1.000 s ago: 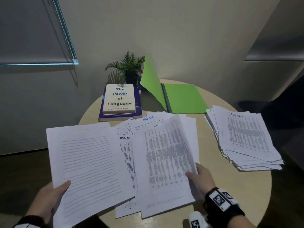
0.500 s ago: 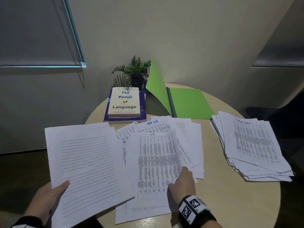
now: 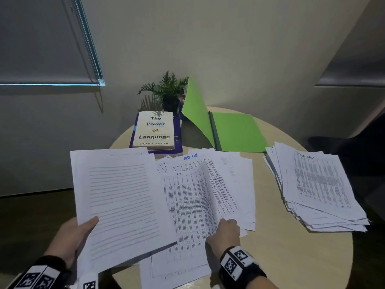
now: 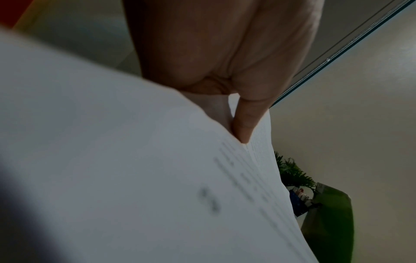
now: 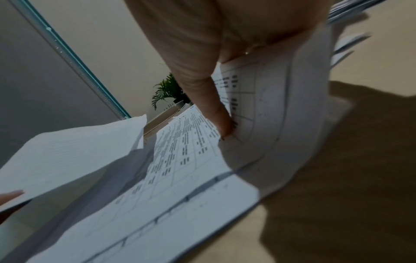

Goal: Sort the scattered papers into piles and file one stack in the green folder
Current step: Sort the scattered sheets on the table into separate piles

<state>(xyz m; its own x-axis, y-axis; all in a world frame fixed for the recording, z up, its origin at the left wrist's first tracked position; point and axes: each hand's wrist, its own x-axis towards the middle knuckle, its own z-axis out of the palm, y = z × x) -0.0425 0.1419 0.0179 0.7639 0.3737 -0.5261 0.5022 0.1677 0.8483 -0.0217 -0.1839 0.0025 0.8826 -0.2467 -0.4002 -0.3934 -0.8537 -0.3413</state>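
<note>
**Peeling one table sheet off the loose heap**

Head view: the left hand [image 3: 70,240] grips the lined stack [image 3: 123,201] beside the loose papers [image 3: 229,180]; the green folder [image 3: 233,130] lies open behind, the sorted pile [image 3: 320,184] rightward.

Left wrist: thumb clamps the stack.

Right wrist: the right hand [image 5: 202,53] pinches a curled table sheet [image 5: 265,110]; lift slowly so only one page comes free.

Folder [image 3: 235,132] behind papers [image 3: 208,195]; pile [image 3: 318,188] rightward
</note>
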